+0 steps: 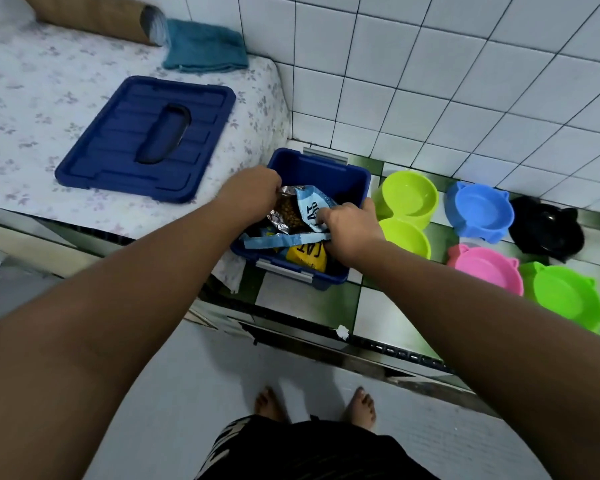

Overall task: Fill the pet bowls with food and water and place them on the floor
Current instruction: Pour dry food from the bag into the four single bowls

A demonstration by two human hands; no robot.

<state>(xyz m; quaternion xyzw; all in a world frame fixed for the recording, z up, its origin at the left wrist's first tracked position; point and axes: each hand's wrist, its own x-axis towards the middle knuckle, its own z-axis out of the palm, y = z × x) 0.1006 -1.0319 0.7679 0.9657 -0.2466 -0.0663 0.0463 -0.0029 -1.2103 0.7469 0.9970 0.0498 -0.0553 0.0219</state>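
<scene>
Head view: we stand at a tabletop (21,116), part of it under a flowered cloth and part of it green-and-white tile. Both our arms reach forward over it.

A blue lid (146,140) lies flat on the cloth, to the left of our left hand and beyond it. The open blue box (321,168) sits right under both hands, where cloth meets tile. Far beyond the left hand a teal towel (205,46) rests against the tiled wall, touching a cardboard tube (97,15).

The bowls stand on the tile to the right of our right hand, none with food in it. A lime double bowl (409,197) is just beside the hand and touches the box. Farther right are a green bowl (565,296), a blue bowl (478,213), a pink bowl (485,268) and a black bowl (548,230).

Inside the box a light-blue bag (312,207) stands between our hands, with a yellow pack (307,259) below it, nearer to us. Our left hand (253,190) has its fingers curled, pinching the foil edge of the bag's mouth. Our right hand (350,230) grips the opposite printed edge with bent fingers. Brown kibble (286,209) shows in the mouth of the bag.
</scene>
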